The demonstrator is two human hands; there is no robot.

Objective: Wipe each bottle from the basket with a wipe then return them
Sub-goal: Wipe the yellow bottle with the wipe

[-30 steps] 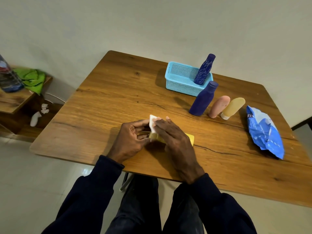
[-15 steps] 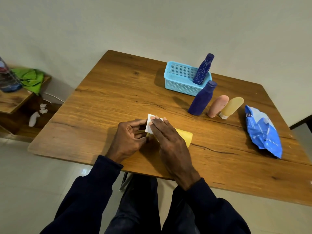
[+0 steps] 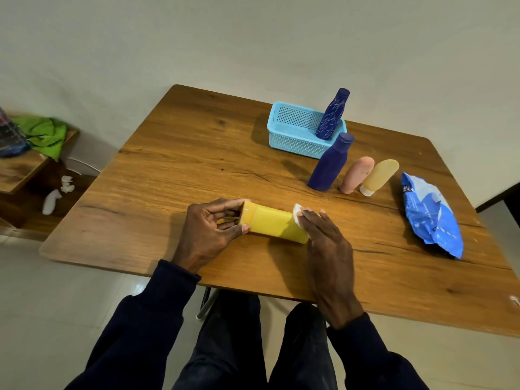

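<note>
Wooden tabletop (image 3: 197, 164): open room across the left and middle, with the near edge close under both wrists. A blue wipes packet (image 3: 430, 215) lies at the right. The light blue basket (image 3: 295, 146) sits at the far side with a patterned blue bottle (image 3: 332, 115) inside. Just in front of it, in a row: plain blue bottle (image 3: 329, 164), pink tube (image 3: 356, 174), tan tube (image 3: 380, 175).

The yellow bottle (image 3: 273, 223) lies on its side near the front edge, long axis left to right. Left hand (image 3: 208, 235): fingers curled round the bottle's left end. Right hand (image 3: 329, 249): fingers straight and together, pressing a white wipe (image 3: 297, 215) on the right end. The basket lies beyond, nearer the right hand.
</note>
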